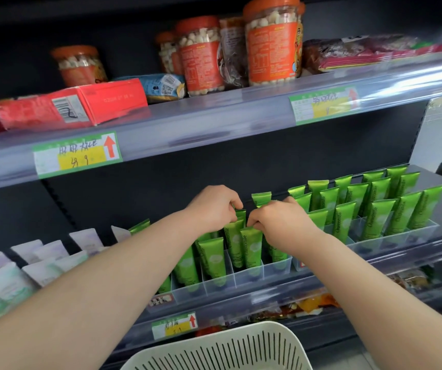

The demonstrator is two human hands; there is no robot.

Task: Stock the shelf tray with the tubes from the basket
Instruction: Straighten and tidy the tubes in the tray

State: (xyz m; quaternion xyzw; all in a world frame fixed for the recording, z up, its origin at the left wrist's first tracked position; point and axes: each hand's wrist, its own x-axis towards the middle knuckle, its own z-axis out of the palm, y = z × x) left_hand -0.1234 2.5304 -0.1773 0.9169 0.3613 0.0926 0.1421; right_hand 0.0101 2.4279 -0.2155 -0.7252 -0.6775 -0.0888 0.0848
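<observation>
Reaching up to the middle shelf with both arms, over the clear shelf tray (278, 273). Pinching the crimped top of one green tube (251, 247) with the curled fingers of the right hand (281, 222), the tube upright in a front compartment. Closing the left hand (214, 206) as well, fingers curled, it seems, on a second tube (237, 213) just behind, though partly hidden. More green tubes standing in the neighbour tray (414, 237) at right. White slotted basket (214, 351) low in front, below the shelf.
</observation>
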